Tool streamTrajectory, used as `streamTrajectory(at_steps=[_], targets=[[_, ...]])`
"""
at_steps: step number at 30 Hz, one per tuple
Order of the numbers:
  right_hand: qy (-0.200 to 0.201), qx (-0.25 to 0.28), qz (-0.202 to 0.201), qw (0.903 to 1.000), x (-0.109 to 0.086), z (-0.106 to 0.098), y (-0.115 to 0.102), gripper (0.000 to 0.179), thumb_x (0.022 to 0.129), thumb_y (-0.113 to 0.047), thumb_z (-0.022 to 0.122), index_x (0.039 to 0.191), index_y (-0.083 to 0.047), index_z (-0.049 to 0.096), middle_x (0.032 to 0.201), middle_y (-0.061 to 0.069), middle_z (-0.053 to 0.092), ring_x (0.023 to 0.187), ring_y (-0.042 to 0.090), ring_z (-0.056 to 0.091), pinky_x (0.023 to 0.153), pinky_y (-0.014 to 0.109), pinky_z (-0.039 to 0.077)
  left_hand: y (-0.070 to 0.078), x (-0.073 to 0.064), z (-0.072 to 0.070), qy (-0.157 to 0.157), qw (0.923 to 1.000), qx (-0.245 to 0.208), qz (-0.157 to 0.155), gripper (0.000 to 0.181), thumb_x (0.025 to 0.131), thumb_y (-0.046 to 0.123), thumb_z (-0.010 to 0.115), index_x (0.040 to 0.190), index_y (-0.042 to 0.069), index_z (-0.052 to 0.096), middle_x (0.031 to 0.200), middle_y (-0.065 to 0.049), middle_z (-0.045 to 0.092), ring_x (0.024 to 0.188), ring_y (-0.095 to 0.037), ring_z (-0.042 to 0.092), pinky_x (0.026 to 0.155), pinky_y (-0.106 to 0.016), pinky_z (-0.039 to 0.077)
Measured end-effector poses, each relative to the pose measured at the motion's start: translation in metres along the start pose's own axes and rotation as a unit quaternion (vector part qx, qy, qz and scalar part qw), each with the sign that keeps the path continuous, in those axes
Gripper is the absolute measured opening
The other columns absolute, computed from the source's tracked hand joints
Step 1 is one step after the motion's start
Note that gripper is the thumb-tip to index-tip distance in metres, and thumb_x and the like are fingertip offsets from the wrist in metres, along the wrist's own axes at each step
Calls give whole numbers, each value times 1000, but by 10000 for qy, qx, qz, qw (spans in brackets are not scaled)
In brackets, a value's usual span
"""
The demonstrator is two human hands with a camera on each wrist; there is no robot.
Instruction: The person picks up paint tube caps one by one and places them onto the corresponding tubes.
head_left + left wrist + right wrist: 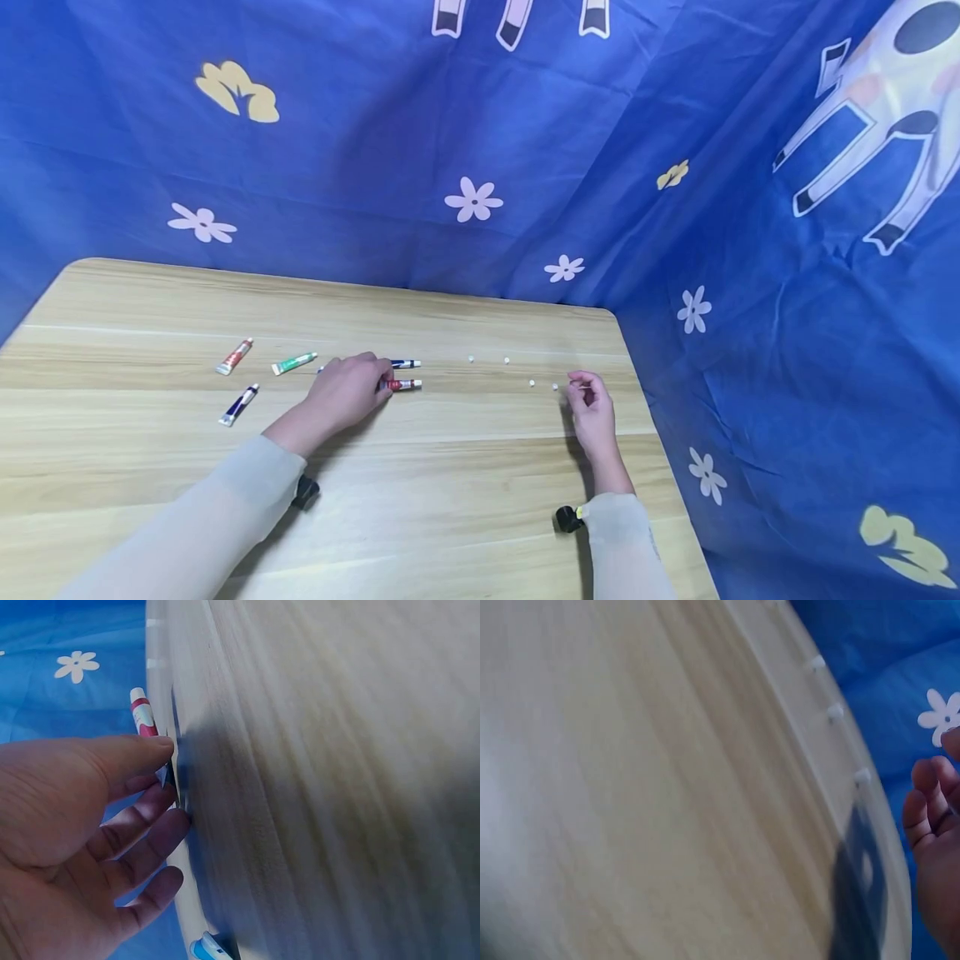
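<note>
My left hand (347,387) pinches a small red paint tube (406,385) between thumb and fingers, low over the wooden table. The tube's white-tipped end sticks out past the fingertips; in the left wrist view this red tube (142,712) shows above the thumb. A dark blue tube (407,364) lies just behind it, partly hidden by the hand. At the right, my right hand (596,417) hovers by a line of small white pieces, its fingers loosely bent. Nearest to its fingertips is one white piece (555,387); another white piece (532,383) sits just left of it.
An orange-red tube (236,356), a green tube (295,363) and a dark purple-blue tube (239,405) lie left of my left hand. Two more white pieces, one of them the white piece (507,361), lie farther back. A blue printed cloth (360,167) hangs behind the table (450,508).
</note>
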State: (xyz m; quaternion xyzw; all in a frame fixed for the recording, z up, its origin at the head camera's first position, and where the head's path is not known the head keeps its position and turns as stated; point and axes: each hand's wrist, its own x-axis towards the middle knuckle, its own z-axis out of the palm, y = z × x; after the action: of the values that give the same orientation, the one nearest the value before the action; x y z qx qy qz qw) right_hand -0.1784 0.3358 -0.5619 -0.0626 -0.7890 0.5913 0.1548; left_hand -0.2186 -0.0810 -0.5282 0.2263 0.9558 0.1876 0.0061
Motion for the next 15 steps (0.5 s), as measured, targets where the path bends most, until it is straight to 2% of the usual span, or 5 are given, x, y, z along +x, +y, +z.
streamTrajectory(at_steps=[3, 8, 11, 15], targets=[[35, -348, 6, 9994, 3, -3, 5, 21, 103, 8, 62, 123, 11, 66, 101, 0, 60, 86, 4, 56, 76, 14, 49, 0, 2, 0, 14, 10000, 52, 9, 12, 97, 23, 81, 93, 16, 72, 84, -1, 67, 74, -20, 63, 72, -50, 55], [115, -1038, 34, 9945, 12, -11, 12, 22, 104, 6, 61, 122, 5, 72, 109, 9, 58, 90, 3, 54, 79, 13, 47, 1, 5, 3, 8, 10000, 65, -30, 12, 96, 23, 82, 94, 16, 73, 85, -1, 68, 76, -21, 64, 73, -50, 56], [43, -1210, 103, 9926, 17, -14, 19, 23, 104, 5, 61, 123, 2, 75, 112, 14, 58, 91, 4, 53, 80, 14, 46, 0, 6, 7, 30, 10000, 50, -71, 12, 95, 23, 84, 94, 15, 74, 85, -2, 68, 76, -21, 64, 73, -50, 56], [-174, -1396, 182, 9899, 23, -15, 27, 24, 104, 3, 62, 124, -2, 77, 114, 15, 59, 95, 6, 54, 84, 14, 45, -2, 6, 11, 108, 9999, -10, -102, 14, 94, 25, 85, 95, 15, 76, 85, -2, 69, 76, -21, 64, 73, -50, 56]])
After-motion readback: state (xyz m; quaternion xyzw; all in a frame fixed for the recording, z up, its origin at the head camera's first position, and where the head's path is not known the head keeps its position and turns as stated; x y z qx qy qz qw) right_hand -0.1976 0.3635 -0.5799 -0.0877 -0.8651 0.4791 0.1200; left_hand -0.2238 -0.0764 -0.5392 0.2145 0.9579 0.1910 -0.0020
